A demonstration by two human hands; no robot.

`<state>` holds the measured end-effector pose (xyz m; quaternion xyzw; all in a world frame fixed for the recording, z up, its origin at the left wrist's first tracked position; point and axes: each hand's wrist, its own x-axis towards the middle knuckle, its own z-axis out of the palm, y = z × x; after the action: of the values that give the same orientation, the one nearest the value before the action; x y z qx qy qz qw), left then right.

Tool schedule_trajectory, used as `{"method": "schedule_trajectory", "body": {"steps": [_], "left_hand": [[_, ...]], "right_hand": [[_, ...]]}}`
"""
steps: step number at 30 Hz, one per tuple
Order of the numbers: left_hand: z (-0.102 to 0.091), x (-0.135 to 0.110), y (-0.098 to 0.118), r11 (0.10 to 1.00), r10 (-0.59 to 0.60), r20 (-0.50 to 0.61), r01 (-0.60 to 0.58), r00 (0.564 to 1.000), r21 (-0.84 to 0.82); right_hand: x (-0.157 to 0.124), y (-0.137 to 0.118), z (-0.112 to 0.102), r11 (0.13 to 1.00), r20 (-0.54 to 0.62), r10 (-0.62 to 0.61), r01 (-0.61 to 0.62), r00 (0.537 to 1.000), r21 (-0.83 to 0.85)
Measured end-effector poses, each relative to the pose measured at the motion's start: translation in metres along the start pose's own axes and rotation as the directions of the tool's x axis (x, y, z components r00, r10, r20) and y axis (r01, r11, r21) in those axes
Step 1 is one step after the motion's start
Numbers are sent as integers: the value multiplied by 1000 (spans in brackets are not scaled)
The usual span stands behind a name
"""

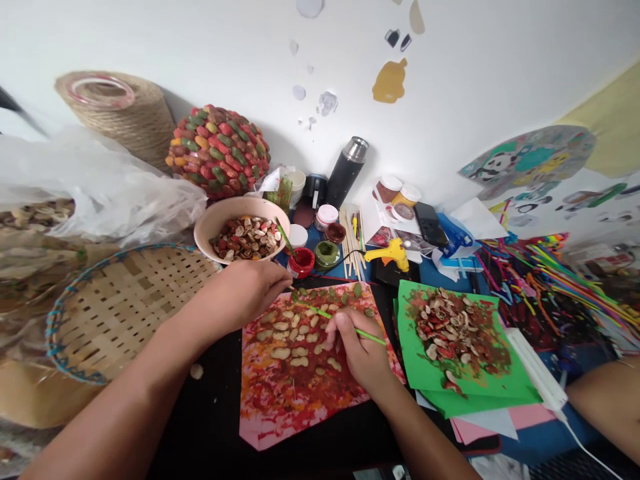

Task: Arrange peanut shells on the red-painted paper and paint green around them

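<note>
My right hand [357, 347] holds a thin green paintbrush [371, 335] at a slant, its tip near the top edge of a paint-smeared pink sheet [260, 427]. Close to that tip, my left hand [247, 293] has its fingers pinched together; what they hold, if anything, is too hidden to name. Rows of pale peanut shells [299, 351] lie on the sheet, with some green-painted shells [357, 291] along its top. Just beyond stand an open jar of red paint [301, 265], with another brush [284, 235] in it, and an open jar of green paint [327, 255].
A bowl [203, 230] of shells and a woven basket [130, 307] stand left. Behind are a shell-covered ball [220, 150], twine roll [120, 113] and black thermos [346, 173]. Rightward lie a yellow glue gun [390, 254], green sheets [415, 373] with shells, and another person's bare limb [610, 403].
</note>
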<state>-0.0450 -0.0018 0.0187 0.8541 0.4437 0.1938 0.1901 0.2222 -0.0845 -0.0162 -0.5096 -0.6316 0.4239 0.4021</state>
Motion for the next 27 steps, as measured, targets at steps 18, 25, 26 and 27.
{"method": "schedule_trajectory", "body": {"steps": [18,25,26,27], "left_hand": [[9,-2,-6,998,47,-15,-46,999,34],[7,-1,-5,998,43,0,-43,999,43],[7,-1,-5,998,40,5,-40,999,47],[7,-1,-5,998,37,10,-37,999,50]], "right_hand": [[-3,-4,-2,1000,-43,-23,23,999,15],[0,-5,1,999,-45,-45,44,998,-12],[0,-5,1,999,-55,-43,42,998,-8],[1,-5,0,999,-65,-39,39,997,-2]]}}
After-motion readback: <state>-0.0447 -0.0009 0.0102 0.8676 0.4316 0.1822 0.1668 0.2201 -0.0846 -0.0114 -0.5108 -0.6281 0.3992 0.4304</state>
